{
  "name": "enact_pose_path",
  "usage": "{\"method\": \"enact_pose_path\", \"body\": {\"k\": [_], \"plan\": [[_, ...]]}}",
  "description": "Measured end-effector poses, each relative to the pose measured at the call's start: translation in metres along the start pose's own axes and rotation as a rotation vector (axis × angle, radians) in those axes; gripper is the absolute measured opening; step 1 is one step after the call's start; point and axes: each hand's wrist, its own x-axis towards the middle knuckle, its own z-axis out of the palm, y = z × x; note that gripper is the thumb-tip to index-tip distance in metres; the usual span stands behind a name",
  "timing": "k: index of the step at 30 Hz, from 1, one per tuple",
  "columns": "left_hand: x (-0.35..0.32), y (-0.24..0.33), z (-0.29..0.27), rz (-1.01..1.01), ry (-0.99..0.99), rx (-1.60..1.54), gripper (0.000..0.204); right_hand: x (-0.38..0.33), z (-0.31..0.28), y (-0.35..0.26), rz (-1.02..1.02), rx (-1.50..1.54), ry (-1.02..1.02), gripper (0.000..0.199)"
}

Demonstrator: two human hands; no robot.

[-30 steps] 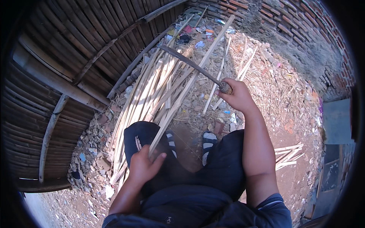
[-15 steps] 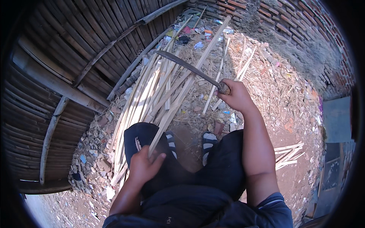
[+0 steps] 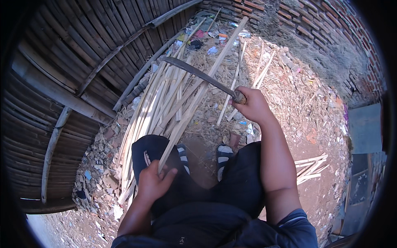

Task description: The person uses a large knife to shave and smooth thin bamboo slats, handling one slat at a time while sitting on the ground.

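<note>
My left hand (image 3: 154, 182), low beside my left thigh, is closed round the near end of a long pale bamboo strip (image 3: 182, 131). From there the strip slants away, up and to the right, over the other strips. In my right hand (image 3: 253, 105) is the wooden handle of a machete (image 3: 202, 76) with a long, dark, slightly curved blade. The blade points to the far left and crosses over the held strip. From this angle I cannot tell whether it touches the wood. Beneath lies a pile of long split bamboo strips (image 3: 151, 105).
A woven bamboo wall (image 3: 62, 91) rises at the left and a brick wall (image 3: 314, 33) at the far right. Short cut strips (image 3: 308, 168) lie on the dirt at the right. Rubble, straw and litter cover the ground around my sandalled feet (image 3: 223, 159).
The whole view has shifted slightly. Both hands keep their grips, with the machete and the strip in nearly the same places.
</note>
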Motion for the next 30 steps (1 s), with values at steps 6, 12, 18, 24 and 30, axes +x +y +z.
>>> {"method": "enact_pose_path", "body": {"k": [6,12,18,24,30], "plan": [[-0.003,-0.004,0.0,-0.029,-0.012,-0.016,0.036,-0.006,0.01,-0.026,-0.244,-0.109,-0.254,0.033],[0.0,0.003,-0.002,-0.038,0.0,-0.021,0.036,0.02,0.007,0.023,0.187,0.026,0.023,0.044],[-0.001,-0.002,0.001,-0.036,0.012,-0.046,0.035,-0.004,0.012,-0.014,-0.187,-0.086,-0.176,0.035],[-0.002,-0.006,0.003,0.002,0.044,-0.069,0.036,0.014,0.007,0.007,-0.034,0.006,-0.128,0.038],[-0.002,-0.002,0.001,-0.019,0.023,-0.038,0.032,0.007,0.005,0.007,0.006,0.034,-0.033,0.041]]}}
